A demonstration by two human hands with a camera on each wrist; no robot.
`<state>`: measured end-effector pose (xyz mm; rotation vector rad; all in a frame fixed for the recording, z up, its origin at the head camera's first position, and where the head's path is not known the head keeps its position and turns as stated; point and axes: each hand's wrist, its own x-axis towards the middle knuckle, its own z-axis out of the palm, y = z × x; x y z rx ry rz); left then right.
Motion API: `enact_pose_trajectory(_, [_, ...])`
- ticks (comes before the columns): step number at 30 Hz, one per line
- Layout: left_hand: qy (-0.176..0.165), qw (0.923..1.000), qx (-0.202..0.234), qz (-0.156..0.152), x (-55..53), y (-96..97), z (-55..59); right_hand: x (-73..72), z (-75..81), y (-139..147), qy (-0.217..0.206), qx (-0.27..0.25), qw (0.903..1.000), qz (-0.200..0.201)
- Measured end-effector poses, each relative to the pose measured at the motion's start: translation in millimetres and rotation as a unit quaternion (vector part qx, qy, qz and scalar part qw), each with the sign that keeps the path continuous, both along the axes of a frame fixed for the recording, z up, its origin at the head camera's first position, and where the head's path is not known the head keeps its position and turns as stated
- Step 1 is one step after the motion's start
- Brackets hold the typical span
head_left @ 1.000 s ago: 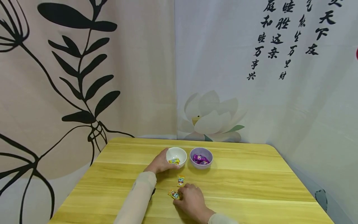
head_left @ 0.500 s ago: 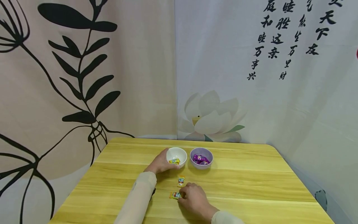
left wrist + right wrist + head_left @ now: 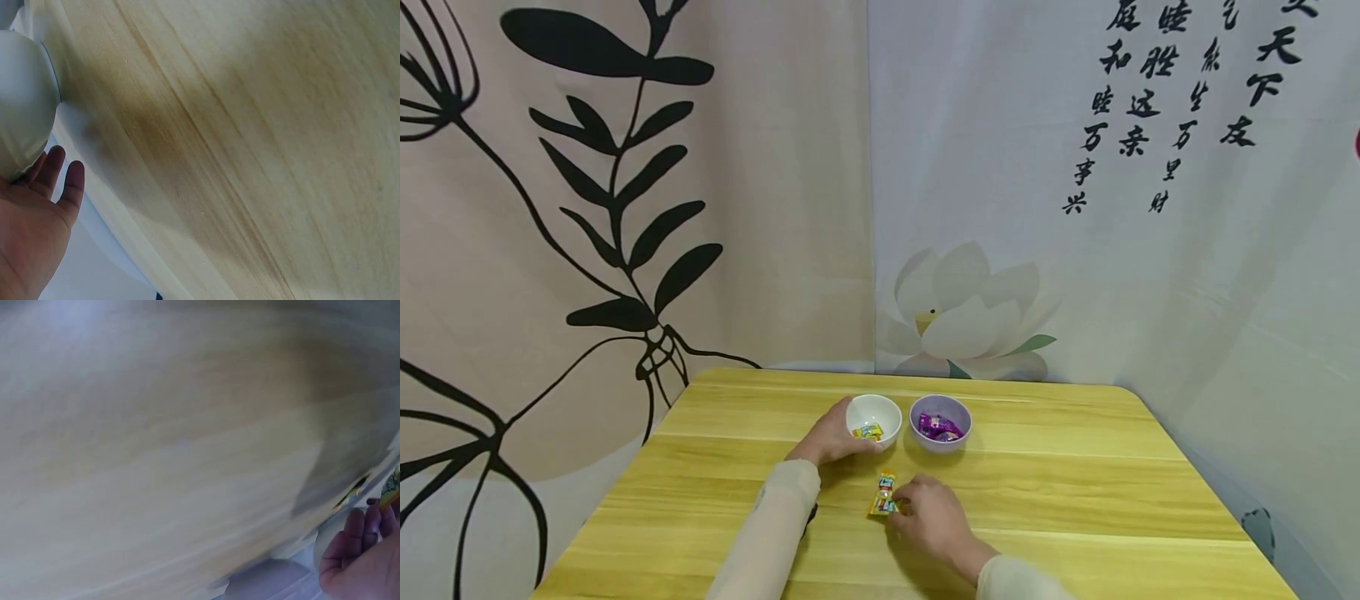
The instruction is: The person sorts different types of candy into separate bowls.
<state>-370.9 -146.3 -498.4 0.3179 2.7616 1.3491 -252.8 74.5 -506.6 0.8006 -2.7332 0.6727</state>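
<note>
My left hand (image 3: 829, 437) holds the white bowl (image 3: 876, 405) by its left side, with the thumb along the front. Small yellow-wrapped candy (image 3: 868, 432) lies inside that bowl. In the left wrist view, the fingers rest against the bowl's outer wall (image 3: 25, 100). My right hand (image 3: 936, 518) pinches a yellow-wrapped candy (image 3: 883, 506) between thumb and fingertips, just over the table in front of the bowls. Another yellow candy (image 3: 886, 481) lies right behind it, partly overlapped in the head view. The pinched candy (image 3: 391, 489) shows at the right edge of the right wrist view.
Close to the right of the white bowl stands a purple bowl (image 3: 942, 447) with several purple-wrapped candies (image 3: 937, 427) in it. Everything sits on a wood-grain table (image 3: 1075, 483). Printed curtains (image 3: 970, 208) hang behind the table's far edge.
The right hand has turned the nearer yellow candy, then moved it away from me and slightly right, up to the other one. The left hand and both bowls have stayed put.
</note>
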Motion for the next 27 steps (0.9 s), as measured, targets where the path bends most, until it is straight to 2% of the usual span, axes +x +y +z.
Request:
enact_pose_trajectory(10, [0.004,1.0000,-0.001,0.000,0.5,-3.5,1.9,-16.1,20.3,7,0.019,-0.049,0.9974,-0.051])
enact_pose_trajectory(19, [0.007,0.9999,0.008,-0.014,0.8,-3.6,0.8,-40.2,37.4,3,0.035,-0.099,0.9898,-0.096])
enact_pose_trajectory(27, [0.018,0.9996,0.007,-0.020,-0.8,0.3,-1.3,-62.5,41.4,-12,0.025,-0.101,0.9870,-0.122])
